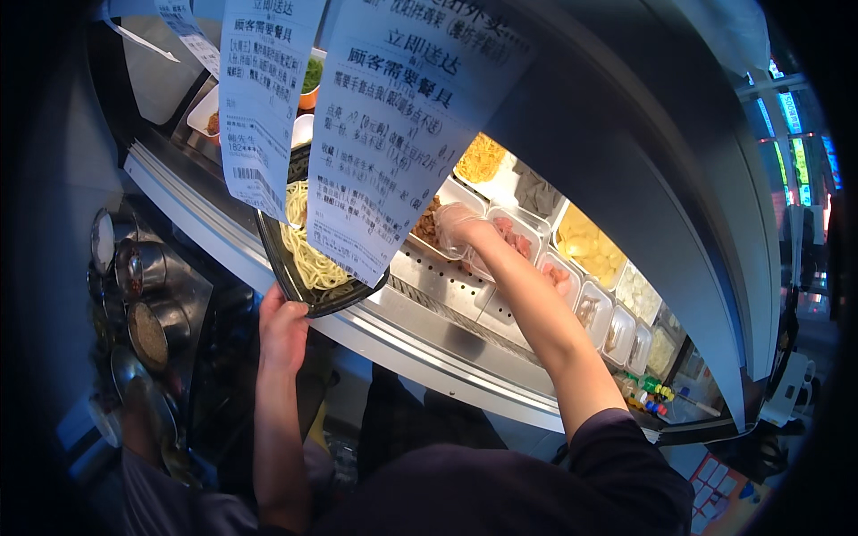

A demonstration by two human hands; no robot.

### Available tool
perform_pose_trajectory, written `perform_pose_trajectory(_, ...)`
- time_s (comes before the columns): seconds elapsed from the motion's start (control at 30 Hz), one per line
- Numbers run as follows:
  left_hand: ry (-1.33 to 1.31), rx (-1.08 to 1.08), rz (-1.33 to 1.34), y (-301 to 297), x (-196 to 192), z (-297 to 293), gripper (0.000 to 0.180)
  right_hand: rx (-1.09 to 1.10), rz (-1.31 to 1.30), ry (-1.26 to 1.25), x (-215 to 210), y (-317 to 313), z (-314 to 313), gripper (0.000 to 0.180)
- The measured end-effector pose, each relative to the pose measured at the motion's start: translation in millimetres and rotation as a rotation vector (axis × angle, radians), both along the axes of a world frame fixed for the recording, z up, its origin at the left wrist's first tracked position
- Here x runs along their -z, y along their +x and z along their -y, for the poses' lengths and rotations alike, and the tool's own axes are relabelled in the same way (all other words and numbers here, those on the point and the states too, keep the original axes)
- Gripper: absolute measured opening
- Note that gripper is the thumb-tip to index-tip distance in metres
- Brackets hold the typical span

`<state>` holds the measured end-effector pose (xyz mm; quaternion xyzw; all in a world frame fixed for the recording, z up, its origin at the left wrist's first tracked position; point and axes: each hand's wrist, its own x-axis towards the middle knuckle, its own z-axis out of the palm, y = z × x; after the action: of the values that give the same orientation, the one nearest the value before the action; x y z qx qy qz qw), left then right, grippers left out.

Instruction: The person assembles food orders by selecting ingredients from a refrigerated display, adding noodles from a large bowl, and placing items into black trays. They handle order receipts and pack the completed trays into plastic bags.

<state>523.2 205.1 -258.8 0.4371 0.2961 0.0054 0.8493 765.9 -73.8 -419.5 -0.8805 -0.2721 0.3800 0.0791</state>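
My left hand (284,326) grips the near rim of a black takeaway bowl (342,302), with the thumb along its edge. Pale noodles (313,261) lie in the bowl, partly covered by hanging paper order slips (380,170). My right hand (458,226), in a clear plastic glove, reaches into a tub of brown chopped food (424,228). Its fingertips are hidden, so I cannot make out what they hold. Just right of that hand is a white tub of pinkish-red pieces (512,237).
Several white food tubs run along the counter to the right, one with yellow slices (587,248). Steel pots (156,330) stand at the lower left. A dark curved hood (617,125) overhangs the counter. Small coloured-cap bottles (651,393) sit at its right end.
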Motion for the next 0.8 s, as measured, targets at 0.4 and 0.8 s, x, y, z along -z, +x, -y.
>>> perform_pose_trajectory(0.4, 0.075, 0.093, -0.014, 5.0, 4.5, -3.4, 0.049, 0.499, -0.394, 0.459, -68.4, 22.8, 25.3, 0.034)
perform_pose_trajectory(0.8, -0.099, 0.213, -0.057, 19.7, 23.9, 29.8, 0.041, 0.546, -0.255, 0.718, -273.9, -16.0, -25.4, 0.032)
